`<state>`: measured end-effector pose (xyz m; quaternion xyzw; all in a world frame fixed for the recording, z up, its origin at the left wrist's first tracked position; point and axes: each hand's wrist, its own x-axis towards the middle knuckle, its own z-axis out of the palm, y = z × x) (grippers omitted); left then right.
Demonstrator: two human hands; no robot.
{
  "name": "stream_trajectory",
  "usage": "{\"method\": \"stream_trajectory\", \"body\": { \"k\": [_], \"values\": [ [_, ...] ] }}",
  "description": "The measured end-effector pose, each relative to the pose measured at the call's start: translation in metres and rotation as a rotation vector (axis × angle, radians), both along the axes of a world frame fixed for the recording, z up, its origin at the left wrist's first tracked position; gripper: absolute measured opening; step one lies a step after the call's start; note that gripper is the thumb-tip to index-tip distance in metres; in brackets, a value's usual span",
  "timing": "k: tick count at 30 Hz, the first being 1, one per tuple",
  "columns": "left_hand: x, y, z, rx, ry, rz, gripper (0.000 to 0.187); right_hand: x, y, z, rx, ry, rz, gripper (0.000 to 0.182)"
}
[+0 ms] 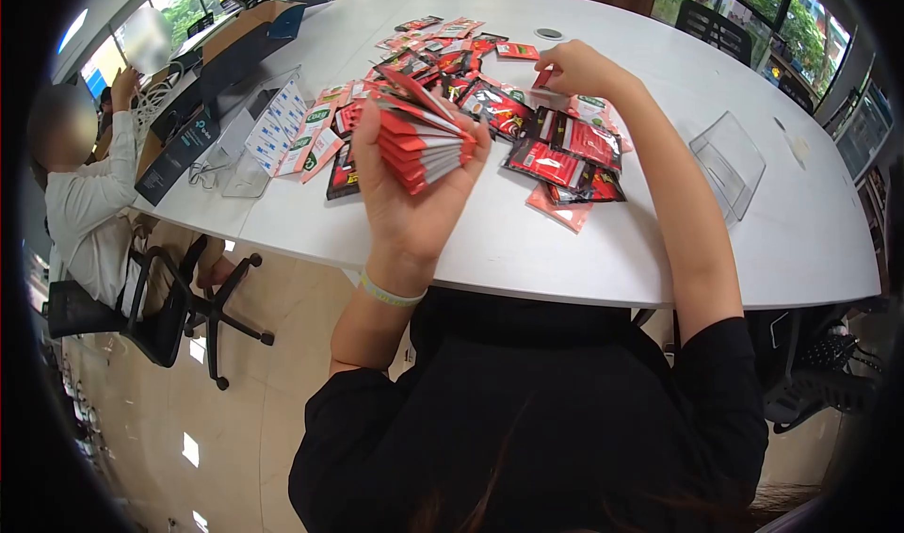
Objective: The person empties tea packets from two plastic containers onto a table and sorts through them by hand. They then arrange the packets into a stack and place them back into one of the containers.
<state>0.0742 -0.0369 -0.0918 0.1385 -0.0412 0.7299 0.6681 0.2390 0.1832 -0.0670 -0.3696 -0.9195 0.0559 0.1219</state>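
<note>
My left hand (414, 194) is raised palm up near the table's front edge, its fingers wrapped round a fanned stack of red and white packets (426, 142). Farther right, my right hand (568, 67) reaches over the pile, fingers pinched on a red packet (543, 79) at its right side. Below that hand lie red and black packets (551, 163), overlapping, with a pink packet (563, 211) under them. Behind my left hand spreads a loose pile of red, black and pink packets (494, 104).
The white table (800, 250) bears a clear plastic tray (730, 166) at right. At left stand a printed card (278, 126), a dark box (179, 156) and an open carton (250, 43). A person in white (89, 203) sits there beside a black chair (160, 298).
</note>
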Motion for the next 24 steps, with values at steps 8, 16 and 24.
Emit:
{"method": "stream_trajectory", "body": {
  "k": [8, 16, 24],
  "values": [
    [0.004, 0.005, -0.004, -0.098, 0.043, -0.042, 0.034, -0.031, -0.08, 0.058, 0.454, 0.444, 0.688, 0.007],
    [0.001, 0.001, -0.004, 0.022, 0.277, 0.075, 0.049, -0.058, -0.143, 0.047, 0.415, 0.458, 0.934, 0.016],
    [0.001, -0.021, 0.009, 0.135, 0.257, -0.05, 0.061, -0.064, -0.153, 0.033, 0.688, 0.681, 1.021, 0.02]
  ]
}}
